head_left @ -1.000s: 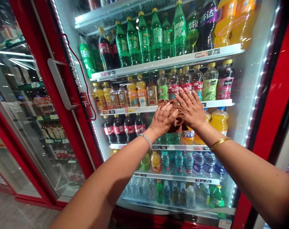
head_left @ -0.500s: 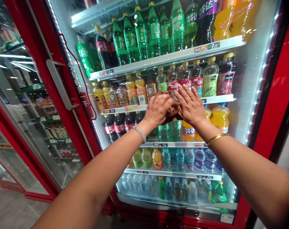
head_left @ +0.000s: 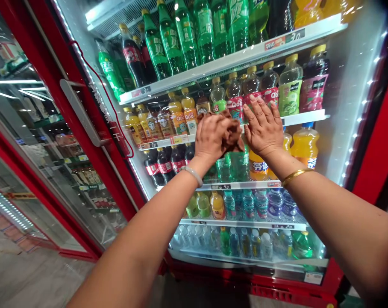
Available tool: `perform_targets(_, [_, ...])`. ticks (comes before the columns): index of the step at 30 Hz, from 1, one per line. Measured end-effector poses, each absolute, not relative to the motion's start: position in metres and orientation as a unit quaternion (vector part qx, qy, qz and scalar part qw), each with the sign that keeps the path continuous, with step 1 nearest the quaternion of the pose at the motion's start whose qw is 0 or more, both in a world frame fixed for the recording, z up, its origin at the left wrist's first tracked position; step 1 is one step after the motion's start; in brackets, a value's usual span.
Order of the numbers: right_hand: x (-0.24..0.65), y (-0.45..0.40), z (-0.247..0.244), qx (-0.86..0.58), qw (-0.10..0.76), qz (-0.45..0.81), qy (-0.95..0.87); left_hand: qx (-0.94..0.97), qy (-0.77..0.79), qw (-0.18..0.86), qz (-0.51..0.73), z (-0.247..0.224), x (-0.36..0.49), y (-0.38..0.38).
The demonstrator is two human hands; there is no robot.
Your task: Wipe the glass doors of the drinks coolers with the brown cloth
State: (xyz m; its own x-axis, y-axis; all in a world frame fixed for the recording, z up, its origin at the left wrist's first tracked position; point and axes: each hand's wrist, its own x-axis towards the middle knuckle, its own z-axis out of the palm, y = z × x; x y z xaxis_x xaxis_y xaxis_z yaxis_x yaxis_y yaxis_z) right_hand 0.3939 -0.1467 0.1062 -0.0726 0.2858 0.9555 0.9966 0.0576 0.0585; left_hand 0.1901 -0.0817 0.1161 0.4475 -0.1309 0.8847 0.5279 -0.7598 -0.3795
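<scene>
A crumpled brown cloth (head_left: 234, 136) is bunched in my left hand (head_left: 211, 134), whose fingers curl over it. Just to the right, my right hand (head_left: 265, 126) is raised palm forward with its fingers spread, holding nothing. Both hands are in front of the glass door of a red drinks fridge (head_left: 370, 145); whether the right palm touches the glass I cannot tell. Behind the hands, bottles with red labels (head_left: 235, 104) and a white shelf edge (head_left: 312, 116) show through. Part of the cloth is hidden by my left fingers.
A long light door handle (head_left: 81, 113) sticks out on the red frame at the left. Beyond it stands another glass-fronted fridge (head_left: 40, 205). Green bottles (head_left: 205, 28) line an upper shelf, and small clear bottles (head_left: 198, 236) the lowest. Grey floor (head_left: 36, 278) shows at the lower left.
My hands have come apart: the right one has moved slightly right and up, away from the cloth. The cloth stays in my left hand. The view has tilted and shifted a little.
</scene>
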Motion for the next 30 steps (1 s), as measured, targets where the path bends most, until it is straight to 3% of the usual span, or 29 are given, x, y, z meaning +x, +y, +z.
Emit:
perform_targets(3, [0.385, -0.147, 0.103, -0.554, 0.433, -0.409, -0.582, -0.739, -0.195, 0.253, -0.594, 0.105, 0.211, -0.086])
perform_targets(7, [0.375, -0.143, 0.095, -0.587, 0.471, -0.365, -0.547, -0.786, -0.146, 0.281, -0.531, 0.077, 0.220, -0.089])
perform_targets(11, [0.372, -0.141, 0.092, -0.582, 0.482, -0.363, -0.545, -0.826, -0.097, 0.309, -0.461, 0.102, 0.191, -0.078])
perform_targets(14, [0.372, -0.142, 0.091, -0.570, 0.492, -0.366, -0.547, -0.771, -0.147, 0.247, -0.568, 0.129, 0.180, -0.069])
perform_targets(17, [0.373, -0.143, 0.091, -0.567, 0.498, -0.360, -0.548, -0.730, -0.175, 0.196, -0.631, 0.120, 0.192, -0.068])
perform_targets(21, [0.380, -0.137, 0.091, -0.577, 0.489, -0.360, -0.546, -0.834, -0.086, 0.244, -0.487, 0.081, 0.207, -0.073])
perform_targets(24, [0.385, -0.132, 0.088, -0.571, 0.478, -0.387, -0.544, -0.856, -0.027, 0.276, -0.436, 0.085, 0.200, -0.069])
perform_targets(30, [0.383, -0.133, 0.085, -0.547, 0.464, -0.433, -0.546, -0.752, -0.155, 0.234, -0.597, 0.108, 0.204, -0.068])
